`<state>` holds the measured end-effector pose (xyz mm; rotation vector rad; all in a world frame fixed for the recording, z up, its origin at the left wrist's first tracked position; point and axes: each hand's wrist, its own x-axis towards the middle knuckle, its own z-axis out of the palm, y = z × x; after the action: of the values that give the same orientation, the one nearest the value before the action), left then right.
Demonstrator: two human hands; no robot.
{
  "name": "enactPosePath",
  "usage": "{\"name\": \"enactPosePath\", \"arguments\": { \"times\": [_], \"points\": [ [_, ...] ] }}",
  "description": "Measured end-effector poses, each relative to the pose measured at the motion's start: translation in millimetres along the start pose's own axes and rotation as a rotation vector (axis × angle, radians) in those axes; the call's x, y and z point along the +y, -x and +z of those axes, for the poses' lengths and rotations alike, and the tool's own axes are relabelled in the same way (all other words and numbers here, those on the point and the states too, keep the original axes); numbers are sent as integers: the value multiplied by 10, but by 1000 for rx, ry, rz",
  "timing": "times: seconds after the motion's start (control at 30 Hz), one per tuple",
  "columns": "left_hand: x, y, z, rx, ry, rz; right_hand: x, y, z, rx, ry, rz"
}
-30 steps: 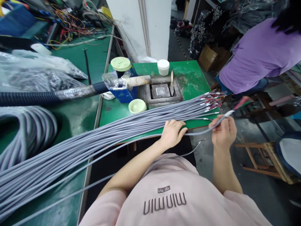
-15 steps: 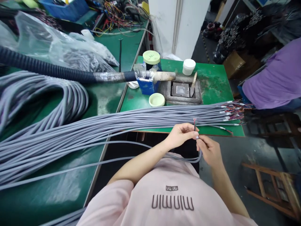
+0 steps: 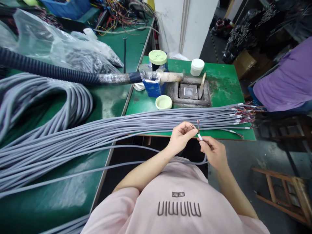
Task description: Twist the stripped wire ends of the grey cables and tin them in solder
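My right hand (image 3: pixel 215 152) pinches a grey cable (image 3: pixel 204 158) just below its end, where a white sleeve (image 3: pixel 200 137) shows. From the sleeve, thin coloured wires (image 3: pixel 198 126) stick up. My left hand (image 3: pixel 181 136) is closed at the wires, with a couple of dark strands poking out between thumb and forefinger. The cable loops back under my hands toward the left. Just beyond my hands lies a thick bundle of grey cables (image 3: pixel 146 121), their stripped ends (image 3: pixel 243 115) fanning out at the right with white sleeves and coloured wires.
A solder pot (image 3: pixel 188 92) with a flat scraper (image 3: pixel 202 86) sits in the green table (image 3: pixel 224 81). Beside it are a hose nozzle (image 3: pixel 172 77), a white tub (image 3: pixel 197 67) and a shallow dish (image 3: pixel 163 102). Coiled cables (image 3: pixel 80 97) lie left; a person in purple (image 3: pixel 285 78) is at right.
My left hand has moved slightly left and drawn some dark strands away from the other wires. The white sleeve shows more now, and the cable end is tilted.
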<state>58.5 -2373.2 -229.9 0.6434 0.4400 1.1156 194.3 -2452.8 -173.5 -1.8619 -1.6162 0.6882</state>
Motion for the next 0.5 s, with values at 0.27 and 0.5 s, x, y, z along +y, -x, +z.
{"name": "enactPosePath", "arguments": {
  "times": [0.27, 0.5],
  "points": [
    [-116, 56, -14, -39, 64, 1, 26, -264, 130, 41, -281, -16],
    [-40, 21, -92, 93, 100, 94, -156, -380, 197, 160, -95, -264]
  ]
}}
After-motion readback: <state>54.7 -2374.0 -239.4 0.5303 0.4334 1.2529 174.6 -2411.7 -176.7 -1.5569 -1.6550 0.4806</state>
